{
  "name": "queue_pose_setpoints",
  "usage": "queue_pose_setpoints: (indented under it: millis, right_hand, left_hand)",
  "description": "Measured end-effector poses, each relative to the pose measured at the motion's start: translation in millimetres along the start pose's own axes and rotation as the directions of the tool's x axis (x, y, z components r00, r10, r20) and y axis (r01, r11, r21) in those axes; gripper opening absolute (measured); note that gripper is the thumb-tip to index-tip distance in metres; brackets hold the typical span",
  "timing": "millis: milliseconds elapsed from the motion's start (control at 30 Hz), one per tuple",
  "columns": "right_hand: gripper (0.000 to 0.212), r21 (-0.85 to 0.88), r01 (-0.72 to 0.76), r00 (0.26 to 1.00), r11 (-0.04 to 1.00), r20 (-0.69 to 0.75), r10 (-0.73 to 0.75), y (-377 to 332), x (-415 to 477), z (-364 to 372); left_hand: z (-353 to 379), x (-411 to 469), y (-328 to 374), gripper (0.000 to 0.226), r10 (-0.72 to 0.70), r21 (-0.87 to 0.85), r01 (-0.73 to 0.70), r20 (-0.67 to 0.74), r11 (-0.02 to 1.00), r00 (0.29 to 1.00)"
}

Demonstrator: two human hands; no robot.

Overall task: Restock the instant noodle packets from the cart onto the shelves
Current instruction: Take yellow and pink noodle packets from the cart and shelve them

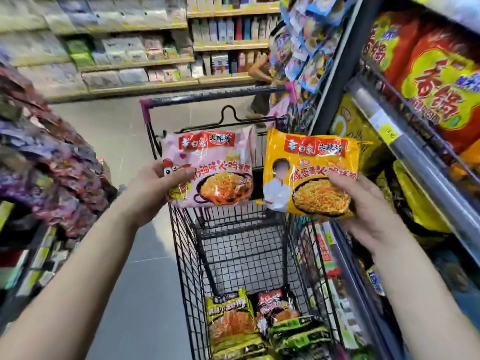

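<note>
Head view: above cart [187, 255], pink packet [215, 162] is gripped by left hand [153, 188], yellow packet [311, 165] by right hand [368, 211]; label-outward shelving is advised.

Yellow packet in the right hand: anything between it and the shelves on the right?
Nothing visible. The yellow packet, held in the right hand's grip, hangs above the cart right beside the shelves, with only open air between. The bay behind it already holds yellow packs, so free room there is hard to judge.
</note>
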State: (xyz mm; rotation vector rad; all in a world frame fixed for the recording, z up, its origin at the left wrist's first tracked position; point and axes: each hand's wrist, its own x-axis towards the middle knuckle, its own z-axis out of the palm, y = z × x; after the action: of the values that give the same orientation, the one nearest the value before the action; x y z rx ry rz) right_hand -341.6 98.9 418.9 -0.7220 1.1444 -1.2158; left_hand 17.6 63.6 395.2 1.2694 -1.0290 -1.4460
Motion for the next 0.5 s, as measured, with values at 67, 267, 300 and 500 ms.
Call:
queue_pose_setpoints:
  millis: [67, 267, 300, 500]
  right_hand:
    - [0.032, 0.004, 0.016, 1.000, 1.000, 0.024, -0.016, -5, -9, -3]
    - [0.028, 0.052, 0.073, 0.996, 0.996, 0.047, -0.075, -10, -31, -16]
    - [0.030, 0.052, 0.079, 0.996, 0.995, 0.046, -0.082, -11, -36, -18]
    - [0.037, 0.060, 0.149, 0.989, 0.987, -0.011, -0.149, -22, -80, -34]
  left_hand:
    - [5, -11, 11, 0.083, 0.022, 0.024, -0.023, 0.027, 0.999, 0.999]
    - [17, -34, 21, 0.094, 0.067, 0.064, -0.069, 0.045, 0.996, 0.997]
    - [20, -37, 21, 0.093, 0.068, 0.062, -0.071, 0.056, 0.996, 0.996]
    - [38, -44, 31, 0.066, 0.075, 0.038, -0.086, 0.229, 0.996, 0.971]
